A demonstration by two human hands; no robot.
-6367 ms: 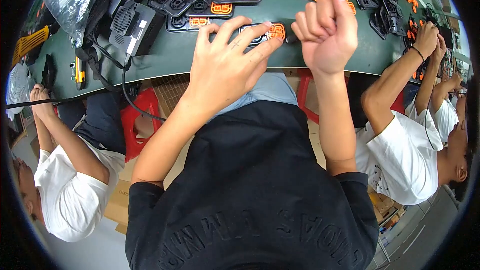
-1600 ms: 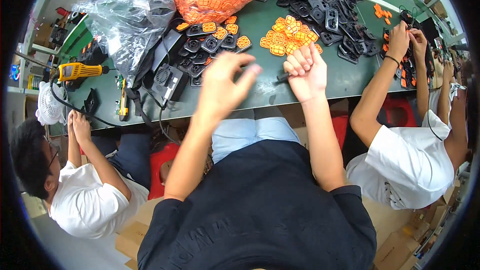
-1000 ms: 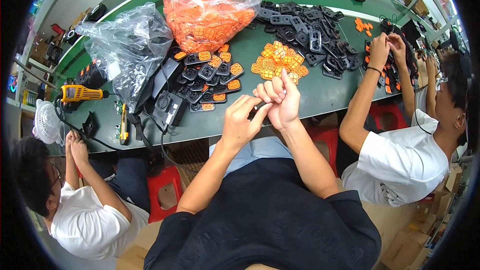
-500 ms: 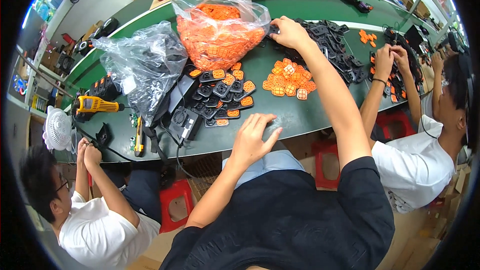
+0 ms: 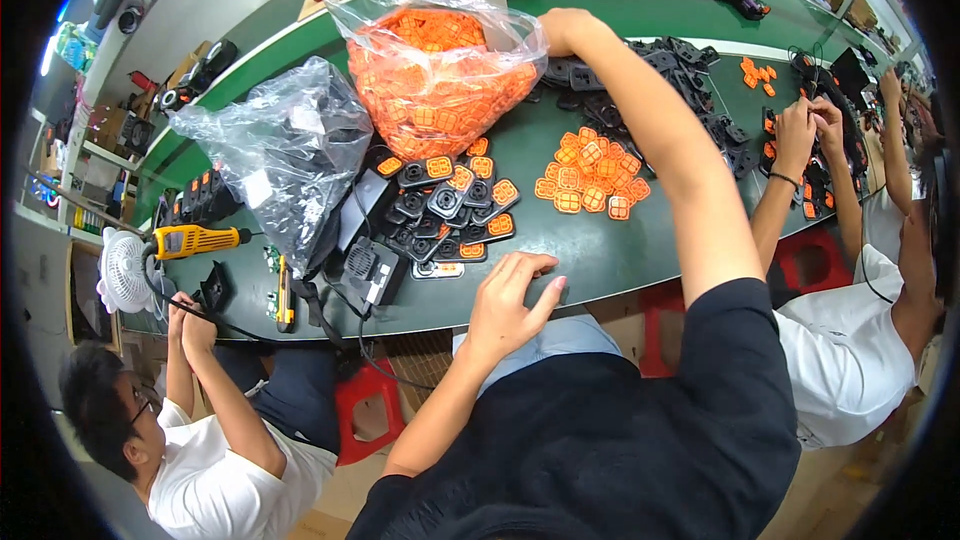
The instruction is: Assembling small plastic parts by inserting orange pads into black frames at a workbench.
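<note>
My right hand [image 5: 566, 32] is at the right side of a clear plastic bag [image 5: 520, 35] full of orange square pads [image 5: 430, 90]. Its fingers are hidden at the plastic, so I cannot see whether they hold anything. My left hand [image 5: 508, 302] rests by the near table edge, fingers stretched and thumb apart, with nothing in it. Between the two hands lies a loose pile of orange pads [image 5: 592, 172]. Black housings [image 5: 445, 202], several with orange pads set in them, are heaped left of that pile. More black plastic parts [image 5: 660, 70] lie under and beyond my right forearm.
A second clear bag [image 5: 285, 145] with dark contents stands at the left, near a yellow power tool [image 5: 200, 240], a yellow knife [image 5: 286, 302] and a cabled black box [image 5: 370, 265]. Co-workers sit on both sides; one person's hands [image 5: 808, 125] handle small parts at the right.
My right hand has moved from the black parts beside the bag to the bag's edge, its fingers now out of sight. My left hand stays nearly still. The view has shifted slightly.
</note>
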